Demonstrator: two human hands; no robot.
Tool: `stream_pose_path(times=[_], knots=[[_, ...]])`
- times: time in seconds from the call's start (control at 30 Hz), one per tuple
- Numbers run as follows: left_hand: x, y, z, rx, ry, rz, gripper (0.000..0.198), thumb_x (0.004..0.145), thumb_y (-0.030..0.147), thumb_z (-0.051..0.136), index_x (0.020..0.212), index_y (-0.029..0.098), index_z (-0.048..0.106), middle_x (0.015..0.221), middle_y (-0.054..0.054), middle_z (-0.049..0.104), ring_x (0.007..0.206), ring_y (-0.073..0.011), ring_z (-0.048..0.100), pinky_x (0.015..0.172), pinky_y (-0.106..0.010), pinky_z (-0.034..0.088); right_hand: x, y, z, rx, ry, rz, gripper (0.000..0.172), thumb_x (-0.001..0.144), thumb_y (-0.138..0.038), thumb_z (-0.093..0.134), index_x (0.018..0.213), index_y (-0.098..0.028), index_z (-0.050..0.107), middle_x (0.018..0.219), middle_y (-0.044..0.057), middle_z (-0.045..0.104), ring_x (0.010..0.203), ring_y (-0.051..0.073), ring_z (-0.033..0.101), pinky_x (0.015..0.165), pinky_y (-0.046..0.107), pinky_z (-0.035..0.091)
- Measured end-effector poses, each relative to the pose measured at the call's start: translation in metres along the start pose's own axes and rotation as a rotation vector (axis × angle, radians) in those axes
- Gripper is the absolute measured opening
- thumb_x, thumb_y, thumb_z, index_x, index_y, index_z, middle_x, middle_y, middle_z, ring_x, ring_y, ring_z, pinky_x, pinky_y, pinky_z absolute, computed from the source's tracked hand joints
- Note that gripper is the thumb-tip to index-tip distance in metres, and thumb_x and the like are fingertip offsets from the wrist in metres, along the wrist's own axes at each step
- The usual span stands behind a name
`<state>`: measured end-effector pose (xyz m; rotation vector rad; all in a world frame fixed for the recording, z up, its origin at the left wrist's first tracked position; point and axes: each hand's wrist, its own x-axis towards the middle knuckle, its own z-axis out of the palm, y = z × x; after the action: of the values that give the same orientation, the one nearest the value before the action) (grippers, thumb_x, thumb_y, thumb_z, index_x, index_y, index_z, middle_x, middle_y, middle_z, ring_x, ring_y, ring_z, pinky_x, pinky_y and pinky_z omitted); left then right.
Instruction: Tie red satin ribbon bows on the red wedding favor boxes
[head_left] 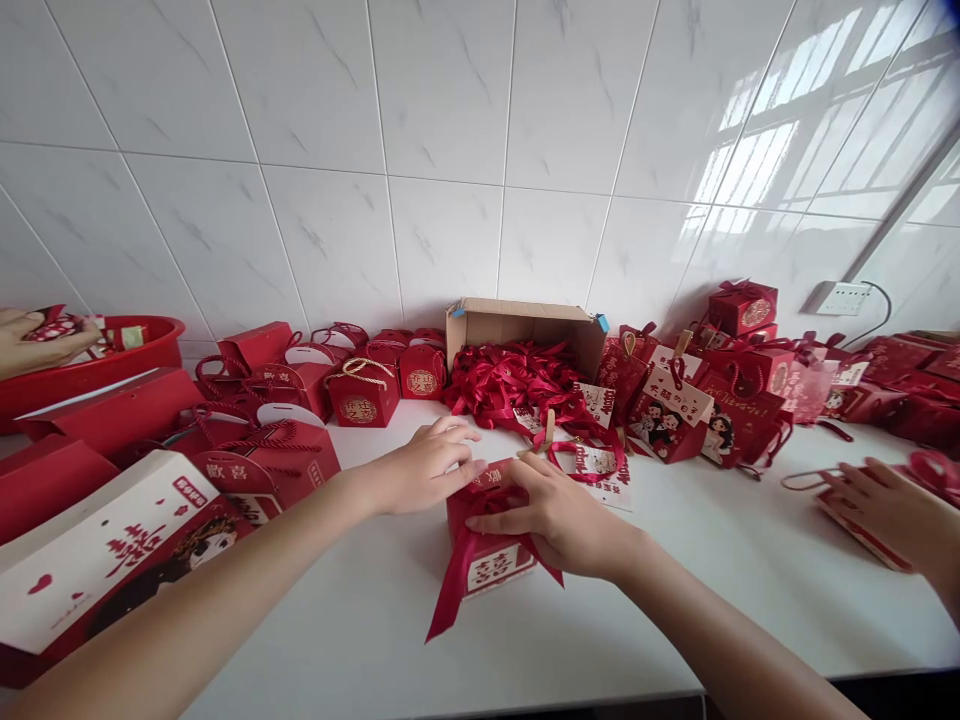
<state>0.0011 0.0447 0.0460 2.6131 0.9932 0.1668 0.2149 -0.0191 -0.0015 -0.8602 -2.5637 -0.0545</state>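
A small red gift box (499,572) with a white double-happiness panel stands on the white table in front of me. Dark red satin ribbon (452,592) lies across its top, with tails hanging down the front. My right hand (551,512) is closed over the ribbon on top of the box, its thumb lying across the knot area, which it partly hides. At the box's back left corner is my left hand (429,466), fingers stretched out and holding nothing visible; whether its thumb touches the box I cannot tell.
Behind the box, a cardboard carton (517,325) spills red ribbons (517,390). Red gift boxes (364,395) crowd the left; decorated bags (667,415) stand right. Another person's hand (37,340) holds something over a red basin (161,335); a further hand (892,505) rests on a red packet.
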Motion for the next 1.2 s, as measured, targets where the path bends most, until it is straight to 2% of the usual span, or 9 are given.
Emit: stream_pose_path(times=[0.1, 0.23, 0.33, 0.43, 0.57, 0.73, 0.87, 1.03, 1.2], knots=[[-0.001, 0.002, 0.0, -0.002, 0.018, 0.036, 0.033, 0.091, 0.046, 0.047, 0.076, 0.019, 0.059, 0.138, -0.01, 0.047, 0.137, -0.0322, 0.023, 0.106, -0.053, 0.03, 0.0, -0.001, -0.001, 0.016, -0.013, 0.004, 0.046, 0.086, -0.008, 0.051, 0.12, -0.037, 0.063, 0.096, 0.008, 0.051, 0.09, 0.021, 0.043, 0.079, 0.036, 0.045], [-0.002, -0.004, 0.0, -0.207, -0.05, 0.125, 0.021, 0.082, 0.032, 0.063, 0.07, 0.021, 0.05, 0.139, -0.003, 0.047, 0.136, -0.0265, 0.029, 0.106, -0.042, 0.034, -0.002, -0.002, -0.004, 0.043, -0.025, 0.012, 0.049, 0.084, -0.007, 0.052, 0.122, -0.036, 0.062, 0.101, 0.008, 0.052, 0.09, 0.02, 0.043, 0.078, 0.035, 0.044], [-0.002, -0.01, 0.001, -0.259, -0.029, 0.128, 0.021, 0.081, 0.033, 0.064, 0.07, 0.021, 0.05, 0.138, -0.003, 0.048, 0.135, -0.0262, 0.03, 0.108, -0.043, 0.032, -0.003, -0.002, -0.004, 0.047, -0.033, 0.026, 0.05, 0.083, -0.007, 0.052, 0.123, -0.036, 0.061, 0.1, 0.008, 0.053, 0.09, 0.02, 0.044, 0.078, 0.035, 0.044], [-0.003, -0.013, 0.003, -0.279, 0.005, 0.147, 0.015, 0.079, 0.034, 0.065, 0.085, 0.022, 0.056, 0.134, -0.005, 0.049, 0.13, -0.0264, 0.034, 0.107, -0.044, 0.032, -0.004, -0.001, -0.002, 0.055, -0.019, 0.024, 0.049, 0.084, -0.007, 0.053, 0.122, -0.036, 0.062, 0.107, 0.008, 0.053, 0.095, 0.021, 0.045, 0.081, 0.036, 0.044], [-0.005, -0.016, 0.003, -0.304, -0.005, 0.159, 0.022, 0.081, 0.037, 0.064, 0.099, 0.025, 0.056, 0.132, -0.005, 0.05, 0.127, -0.0247, 0.037, 0.109, -0.043, 0.031, -0.004, 0.001, 0.0, 0.065, 0.004, 0.012, 0.047, 0.084, -0.008, 0.052, 0.121, -0.036, 0.063, 0.105, 0.008, 0.054, 0.095, 0.022, 0.046, 0.083, 0.038, 0.044], [-0.004, -0.015, 0.002, -0.247, 0.009, 0.093, 0.02, 0.086, 0.042, 0.056, 0.091, 0.023, 0.056, 0.125, -0.007, 0.051, 0.127, -0.0257, 0.037, 0.106, -0.043, 0.033, -0.004, 0.001, 0.0, 0.07, 0.001, 0.015, 0.048, 0.084, -0.007, 0.051, 0.12, -0.036, 0.063, 0.098, 0.008, 0.053, 0.094, 0.022, 0.046, 0.081, 0.038, 0.045], [-0.004, -0.012, 0.001, -0.21, -0.021, 0.119, 0.017, 0.085, 0.036, 0.057, 0.096, 0.024, 0.057, 0.116, -0.006, 0.055, 0.118, -0.0252, 0.043, 0.102, -0.041, 0.038, -0.004, 0.001, 0.0, 0.07, -0.01, 0.022, 0.048, 0.083, -0.008, 0.053, 0.121, -0.036, 0.063, 0.098, 0.008, 0.053, 0.094, 0.022, 0.046, 0.082, 0.039, 0.044], [-0.005, -0.011, 0.001, -0.213, -0.023, 0.112, 0.012, 0.083, 0.033, 0.058, 0.085, 0.022, 0.053, 0.121, -0.006, 0.052, 0.122, -0.0249, 0.039, 0.104, -0.041, 0.035, -0.003, 0.0, 0.0, 0.062, -0.014, 0.016, 0.049, 0.084, -0.008, 0.052, 0.121, -0.037, 0.062, 0.103, 0.008, 0.052, 0.094, 0.022, 0.045, 0.082, 0.038, 0.044], [-0.006, -0.013, 0.001, -0.237, -0.047, 0.063, 0.017, 0.081, 0.031, 0.06, 0.094, 0.024, 0.052, 0.123, -0.006, 0.05, 0.122, -0.0249, 0.041, 0.104, -0.042, 0.036, -0.003, 0.0, 0.0, 0.075, 0.001, 0.012, 0.047, 0.084, -0.008, 0.053, 0.12, -0.037, 0.063, 0.103, 0.008, 0.053, 0.095, 0.022, 0.045, 0.083, 0.038, 0.043]])
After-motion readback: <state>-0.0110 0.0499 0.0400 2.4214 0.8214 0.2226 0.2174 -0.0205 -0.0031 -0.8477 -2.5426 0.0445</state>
